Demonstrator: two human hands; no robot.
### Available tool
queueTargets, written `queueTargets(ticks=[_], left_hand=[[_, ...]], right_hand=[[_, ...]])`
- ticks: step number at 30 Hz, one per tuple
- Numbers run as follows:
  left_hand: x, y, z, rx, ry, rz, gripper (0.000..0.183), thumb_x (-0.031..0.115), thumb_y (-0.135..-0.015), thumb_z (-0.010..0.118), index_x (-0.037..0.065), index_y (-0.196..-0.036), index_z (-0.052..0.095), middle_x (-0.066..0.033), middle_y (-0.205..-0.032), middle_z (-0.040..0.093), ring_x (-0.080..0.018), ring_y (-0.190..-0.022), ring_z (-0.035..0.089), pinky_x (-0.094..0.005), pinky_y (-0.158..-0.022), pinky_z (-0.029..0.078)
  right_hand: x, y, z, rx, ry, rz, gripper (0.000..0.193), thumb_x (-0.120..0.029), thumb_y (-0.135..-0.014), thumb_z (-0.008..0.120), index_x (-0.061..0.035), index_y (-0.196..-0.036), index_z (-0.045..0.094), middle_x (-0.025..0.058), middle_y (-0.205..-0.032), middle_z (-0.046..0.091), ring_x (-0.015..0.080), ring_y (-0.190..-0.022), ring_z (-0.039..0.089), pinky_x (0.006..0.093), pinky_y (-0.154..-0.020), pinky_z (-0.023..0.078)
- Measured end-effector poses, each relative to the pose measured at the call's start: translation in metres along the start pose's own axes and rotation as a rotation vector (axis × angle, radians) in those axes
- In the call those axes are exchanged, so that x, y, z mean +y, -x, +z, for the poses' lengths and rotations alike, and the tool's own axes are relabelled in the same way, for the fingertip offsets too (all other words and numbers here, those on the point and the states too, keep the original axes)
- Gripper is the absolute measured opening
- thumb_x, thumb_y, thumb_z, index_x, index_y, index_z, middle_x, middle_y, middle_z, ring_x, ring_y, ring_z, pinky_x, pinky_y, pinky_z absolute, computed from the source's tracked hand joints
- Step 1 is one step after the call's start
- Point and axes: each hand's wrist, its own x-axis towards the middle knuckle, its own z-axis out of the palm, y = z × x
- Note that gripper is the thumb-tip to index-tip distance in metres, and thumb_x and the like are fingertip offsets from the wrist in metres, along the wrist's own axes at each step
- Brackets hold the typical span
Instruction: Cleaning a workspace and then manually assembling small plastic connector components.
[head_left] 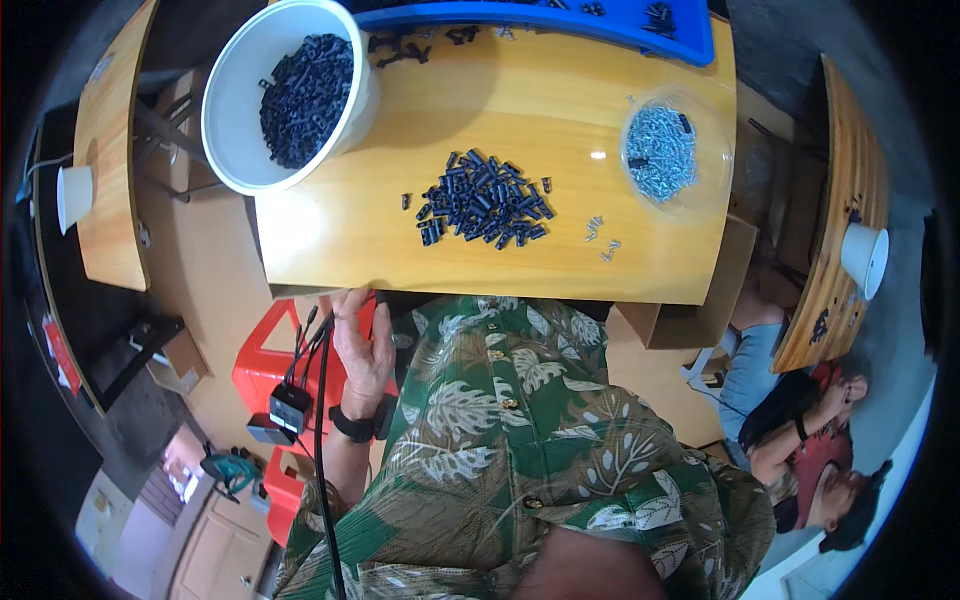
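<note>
"Bare skin [590, 572] comes nearest the camera, at the lower edge, then a green leaf-patterned shirt [500, 400], right of the left hand's fingers and nearer the body."

"And those fingers?"

"On the left hand [365, 365] they're stretched forward, loosely parted, tips by the table's [560, 110] near edge. I see nothing gripped; whether they touch the wood, I can't tell."

"How about the right hand?"

"Out of view, so I can't tell how its fingers stand."

"Where are the black parts?"

"Small black tubular pieces [482, 200] lie heaped on the table, ahead and right of the left fingertips. More dark pieces [308, 100] sit in the white bucket [235, 125], forward and slightly left."

"Any screws?"

"Plenty: silvery screws [660, 155] in a clear tub [711, 150], forward and well to the right. Two loose clusters lie nearer, right of the heap."

"What else?"

"Blue tray [690, 45], far beyond the fingertips. Just left of the fingers runs a black cable [318, 440], with a red stool [258, 345] below."
</note>
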Motion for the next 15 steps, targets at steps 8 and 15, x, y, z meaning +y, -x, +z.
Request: queueTargets(ticks=[8,15], left_hand=[[0.032,-0.009,-0.003,0.161,0.161,-0.146,0.045,-0.006,-0.092,0.057,0.003,-0.135,0.047,-0.0109,-0.106,0.062,-0.018,-0.094,0.059,-0.0323,-0.088,0.048],[0.04,-0.044,-0.006,0.236,0.016,0.022,0.017,-0.006,-0.085,0.065,0.002,-0.1,0.066,-0.0119,-0.099,0.062,-0.0205,-0.088,0.062,-0.0298,-0.076,0.051]], right_hand=[[0.016,0.005,-0.014,-0.066,0.087,-0.095,0.021,-0.016,-0.088,0.06,0.0021,-0.097,0.054,0.0234,-0.096,0.06,0.0335,-0.087,0.058,0.0429,-0.078,0.046],[0.016,0.01,-0.034,-0.085,0.178,-0.159,0.017,-0.014,-0.09,0.058,0.0016,-0.085,0.055,0.0227,-0.086,0.061,0.0324,-0.077,0.059,0.0431,-0.07,0.047]])
